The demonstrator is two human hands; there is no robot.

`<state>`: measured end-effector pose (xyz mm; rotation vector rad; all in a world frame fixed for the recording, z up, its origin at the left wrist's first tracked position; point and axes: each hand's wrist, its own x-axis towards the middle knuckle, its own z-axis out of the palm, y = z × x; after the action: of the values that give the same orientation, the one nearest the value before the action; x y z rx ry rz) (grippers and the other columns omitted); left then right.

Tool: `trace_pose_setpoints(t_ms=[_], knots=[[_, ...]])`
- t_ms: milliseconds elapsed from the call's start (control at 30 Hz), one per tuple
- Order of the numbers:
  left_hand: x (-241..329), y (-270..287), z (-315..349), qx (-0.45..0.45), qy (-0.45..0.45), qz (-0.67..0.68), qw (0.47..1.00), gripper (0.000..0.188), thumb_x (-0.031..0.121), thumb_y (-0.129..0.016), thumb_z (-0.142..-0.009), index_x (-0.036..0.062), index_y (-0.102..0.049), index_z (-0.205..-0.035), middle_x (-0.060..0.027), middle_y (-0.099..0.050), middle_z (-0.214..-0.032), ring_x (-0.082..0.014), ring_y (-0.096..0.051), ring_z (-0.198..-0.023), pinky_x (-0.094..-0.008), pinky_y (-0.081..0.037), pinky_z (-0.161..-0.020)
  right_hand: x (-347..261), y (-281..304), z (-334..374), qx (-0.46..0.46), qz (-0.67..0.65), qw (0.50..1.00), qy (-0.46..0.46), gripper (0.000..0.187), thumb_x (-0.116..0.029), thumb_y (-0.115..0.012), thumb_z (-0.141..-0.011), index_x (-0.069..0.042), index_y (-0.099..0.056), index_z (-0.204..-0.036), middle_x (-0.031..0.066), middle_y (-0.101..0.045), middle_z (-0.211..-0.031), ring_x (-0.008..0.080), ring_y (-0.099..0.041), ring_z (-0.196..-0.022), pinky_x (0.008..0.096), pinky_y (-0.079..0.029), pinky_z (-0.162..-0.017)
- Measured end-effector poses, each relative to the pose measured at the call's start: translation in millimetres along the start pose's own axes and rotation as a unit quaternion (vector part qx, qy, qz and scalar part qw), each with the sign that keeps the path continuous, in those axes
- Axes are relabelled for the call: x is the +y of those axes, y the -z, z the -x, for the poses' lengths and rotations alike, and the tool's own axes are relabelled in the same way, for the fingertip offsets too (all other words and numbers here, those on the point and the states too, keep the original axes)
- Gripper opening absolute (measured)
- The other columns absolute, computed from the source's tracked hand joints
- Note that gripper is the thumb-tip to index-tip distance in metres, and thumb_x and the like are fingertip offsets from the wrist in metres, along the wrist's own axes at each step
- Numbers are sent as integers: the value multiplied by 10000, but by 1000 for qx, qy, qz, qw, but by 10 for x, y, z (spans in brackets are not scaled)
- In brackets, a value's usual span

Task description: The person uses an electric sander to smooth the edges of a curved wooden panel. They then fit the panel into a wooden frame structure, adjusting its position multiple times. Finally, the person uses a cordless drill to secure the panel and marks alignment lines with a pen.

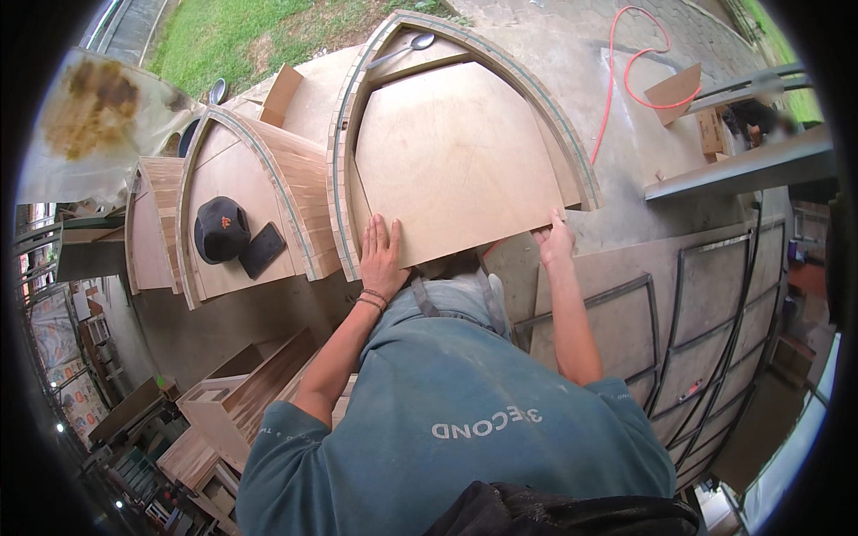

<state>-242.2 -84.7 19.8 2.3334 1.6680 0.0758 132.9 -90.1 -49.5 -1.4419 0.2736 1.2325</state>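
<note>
A pale plywood panel [456, 156] with a pointed far end lies over a wooden case with an arched, pointed rim [340, 165] in front of me. The panel sits at a slight skew, and dark gaps show between it and the rim. My left hand [383, 258] rests flat on the panel's near left corner, its fingers stretched out. At the near right corner my right hand [557, 239] grips the panel edge, thumb on top and fingers curled below. A metal spoon [418, 44] lies at the tip of the arch, beyond the panel.
To the left stands a second arched wooden case [259, 179], with a black cap [221, 230] and a dark phone [262, 251] on it. An orange hose [610, 85] curves over the floor. Metal-framed panels [706, 295] lie at right; wooden boxes [234, 406] stand behind left.
</note>
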Motion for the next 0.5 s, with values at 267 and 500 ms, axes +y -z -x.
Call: trace_pose_setpoints(t_ms=[267,500], knots=[[-120,-93,-44,27,14,-12,999,1048,178,-802,-605,27,-306,-1516,-242,-247,-1586,-365,-194,-1503,-456,-167,-1239,-79,-88,-84,-19,60,998,-24,455,-241,-614,-982,1,-482,-1344,168,-556,-1323,343,-577,-1190,522,-522,-972],[-160,-49,-99,24,25,45,998,952,115,-720,-670,-18,-292,-1511,-251,-246,-1587,-360,-197,-1505,-441,-173,-1236,-173,121,-452,-26,36,999,-9,436,-235,-593,-998,-8,-474,-1350,154,-568,-1308,330,-577,-1195,509,-518,-991]])
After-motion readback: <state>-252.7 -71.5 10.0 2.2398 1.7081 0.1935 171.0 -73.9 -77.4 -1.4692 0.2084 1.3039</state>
